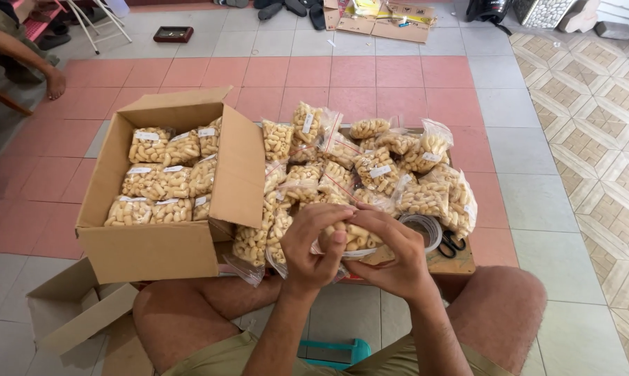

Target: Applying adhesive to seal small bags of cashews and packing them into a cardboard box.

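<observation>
Both hands, left (314, 247) and right (391, 251), are gripping one snack bag (352, 238) between curled fingers, just above the table (453, 264). Beside them, a pile of bags (370, 167) and a filled box (168, 202) are sitting.

Pink-and-grey tiled floor (370, 76), daylit
</observation>
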